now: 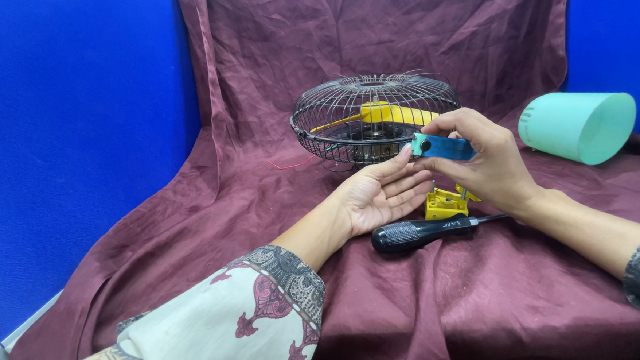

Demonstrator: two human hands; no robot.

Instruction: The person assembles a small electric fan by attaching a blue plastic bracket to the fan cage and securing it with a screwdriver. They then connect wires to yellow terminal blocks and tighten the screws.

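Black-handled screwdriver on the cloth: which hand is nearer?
Left. The left hand lies palm-up just above the screwdriver handle, almost touching; the right hand is raised higher, gripping a blue part.

Blue part (444,146) between right-hand fingers (454,124)

screwdriver (419,232) before bracket (444,203), cage (373,119) behind

Right hand (488,165) covers the far end of the flat blue plastic piece (444,146) and part of the small yellow plastic bracket (444,203). Black-handled screwdriver (419,232) tip hidden behind wrist. Both sleeves cut off by frame edge.
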